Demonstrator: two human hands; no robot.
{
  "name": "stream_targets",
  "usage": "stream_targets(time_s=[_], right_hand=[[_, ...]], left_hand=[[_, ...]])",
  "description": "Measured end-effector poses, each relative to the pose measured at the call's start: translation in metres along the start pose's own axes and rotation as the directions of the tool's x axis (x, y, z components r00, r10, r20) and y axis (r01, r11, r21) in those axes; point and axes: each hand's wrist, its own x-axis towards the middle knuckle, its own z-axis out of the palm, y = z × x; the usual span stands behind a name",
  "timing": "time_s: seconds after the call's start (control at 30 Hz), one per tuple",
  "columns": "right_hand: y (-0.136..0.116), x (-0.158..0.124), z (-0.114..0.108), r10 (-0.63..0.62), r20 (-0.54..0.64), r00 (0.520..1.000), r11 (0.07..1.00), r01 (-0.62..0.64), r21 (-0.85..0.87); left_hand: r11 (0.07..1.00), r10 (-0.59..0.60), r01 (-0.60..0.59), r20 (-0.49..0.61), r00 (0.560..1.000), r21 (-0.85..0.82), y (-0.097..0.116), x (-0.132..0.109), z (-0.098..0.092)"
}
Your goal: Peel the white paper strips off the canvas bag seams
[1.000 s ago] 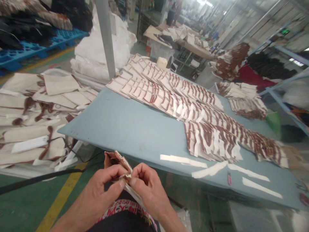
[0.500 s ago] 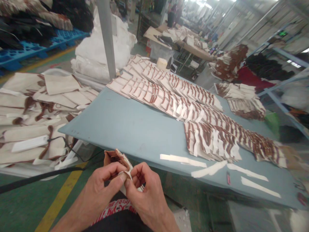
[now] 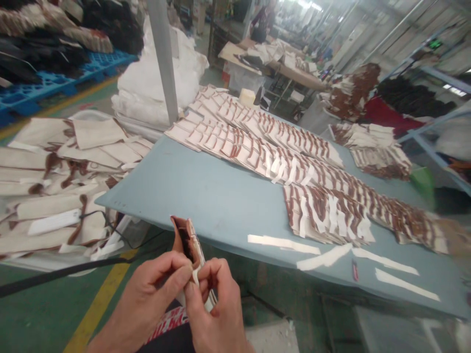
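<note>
Between my hands is a folded brown and off-white piece of leather or fabric (image 3: 183,234), standing upright in front of the table edge. My left hand (image 3: 156,287) pinches its brown near edge with thumb and forefinger. Beside it, my right hand (image 3: 215,299) is closed on the same piece, fingers curled round its pale layers. A small pale edge or strip shows between the two thumbs; I cannot tell if it is separate. Across the blue-grey table (image 3: 184,186) lie overlapping rows of similar brown-edged pieces (image 3: 253,152), some with white strips on top.
Loose white strips (image 3: 283,244) and a small pink tool (image 3: 354,270) lie near the table's front edge. At left, a bin holds off-white pieces (image 3: 47,206) with brown trim. A metal post (image 3: 164,63) rises at the far corner. Someone (image 3: 262,22) is in the background.
The folded piece has turned more upright and its brown inner side shows more. Both hands have shifted slightly down, still pinching it. The view has moved a little.
</note>
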Motion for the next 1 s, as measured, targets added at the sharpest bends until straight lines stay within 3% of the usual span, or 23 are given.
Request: stream_targets(time_s=[0.1,0.2,0.3,0.4,0.53,0.67,0.83,1.0], right_hand=[[-0.005,0.0,-0.025,-0.221,0.097,0.97,0.975,0.222,0.002],[-0.025,0.015,-0.048,-0.51,0.071,0.857,0.86,0.507,0.062],[-0.051,0.038,-0.059,-0.636,0.238,0.734,0.769,0.629,0.116],[-0.064,0.056,-0.064,-0.645,0.441,0.624,0.737,0.661,0.141],[-0.066,0.064,-0.071,-0.585,0.575,0.572,0.701,0.714,0.003],[-0.07,0.066,-0.081,-0.543,0.667,0.511,0.634,0.77,-0.074],[-0.077,0.068,-0.088,-0.492,0.723,0.485,0.603,0.789,-0.119],[-0.084,0.065,-0.088,-0.484,0.743,0.463,0.472,0.853,-0.224]], left_hand=[[0.998,0.057,-0.058,0.053,0.997,0.002,0.001,-0.004,-0.012],[0.993,0.113,-0.116,0.123,0.986,0.015,0.0,-0.004,-0.02],[0.989,0.137,-0.144,0.136,0.981,0.042,-0.003,-0.003,-0.023],[0.987,0.14,-0.153,0.183,0.973,0.056,-0.006,-0.005,-0.024],[0.988,0.107,-0.127,0.21,0.972,0.084,-0.009,-0.009,-0.027],[0.984,0.147,-0.165,0.231,0.962,0.062,-0.006,-0.009,-0.028],[0.985,0.145,-0.163,0.251,0.957,0.053,-0.004,-0.005,-0.024],[0.984,0.17,-0.176,0.256,0.952,0.002,-0.001,-0.002,-0.02]])
